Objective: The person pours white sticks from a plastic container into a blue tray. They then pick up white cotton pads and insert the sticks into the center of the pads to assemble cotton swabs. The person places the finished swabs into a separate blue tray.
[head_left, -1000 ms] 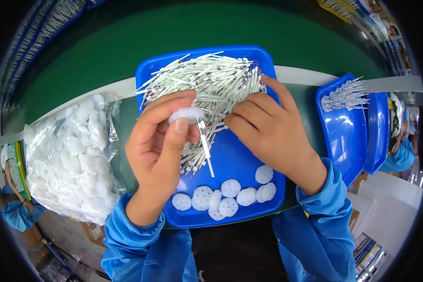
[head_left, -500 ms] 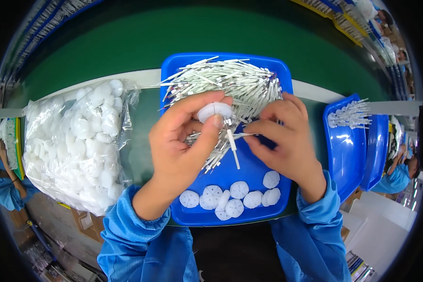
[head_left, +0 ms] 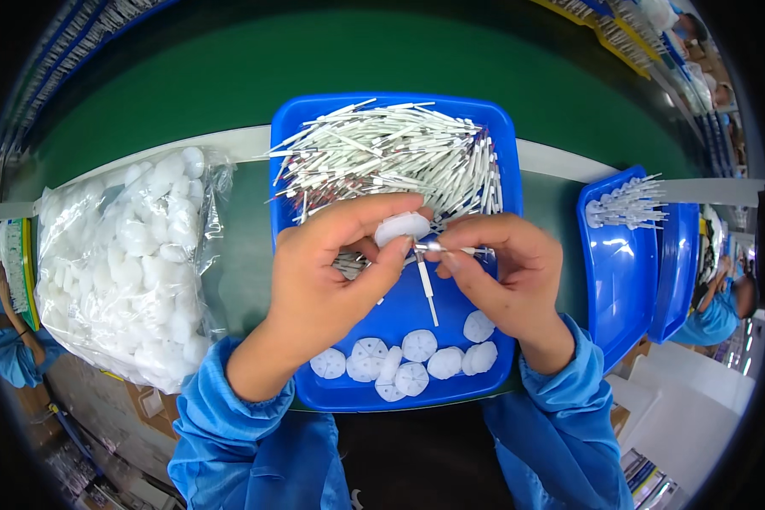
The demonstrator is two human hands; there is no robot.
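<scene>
White discs (head_left: 404, 361) lie along the near edge of the blue tray (head_left: 501, 136). Above its middle, the left hand (head_left: 331, 272) pinches a white round cap (head_left: 402, 228) in its grip, while the right hand (head_left: 506, 272) grasps a thin white stick (head_left: 425, 285) by its metal end, touching the cap. A heap of sticks (head_left: 391, 157) fills the tray's far half. A bag of white caps (head_left: 123, 263) sits at the counter's left.

My left hand (head_left: 327, 276) is raised in front of me, palm turned toward my right, thumb and fingertips curled together in a pinch at its upper right. My right hand (head_left: 506, 272) sits just beside it, knuckles up, thumb and forefinger pressed together and pointing at my left fingertips, almost touching them. Both my forearms, in blue sleeves, come up from below.
</scene>
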